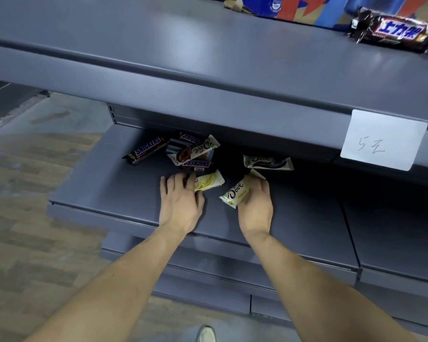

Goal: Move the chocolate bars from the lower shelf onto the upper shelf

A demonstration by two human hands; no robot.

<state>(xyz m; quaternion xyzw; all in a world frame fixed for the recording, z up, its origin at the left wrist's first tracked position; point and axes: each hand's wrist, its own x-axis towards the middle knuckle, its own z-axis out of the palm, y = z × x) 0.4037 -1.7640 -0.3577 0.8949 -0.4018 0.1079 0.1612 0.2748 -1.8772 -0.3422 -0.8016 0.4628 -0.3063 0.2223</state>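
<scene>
A: Just beyond both hands, on the lower shelf (pixel 104 183), what lay there?

B: Chocolate bars (pixel 183 151). The left hand (pixel 179 203) pressed a yellow bar (pixel 209 182); the right hand (pixel 255 206) gripped a Dove bar (pixel 235 192).

A: The risk?

B: Probably the slick wrapper slipping on the way up to the upper shelf (pixel 208 53).

— Where are the hands?
— On the lower shelf (pixel 114 183): the left hand (pixel 181 201) lies over a pale yellow bar (pixel 209 181), the right hand (pixel 256 203) grips a green Dove bar (pixel 235 193).
— And the upper shelf (pixel 183 45)?
— Dark bars (pixel 391 29) at its right end.
</scene>
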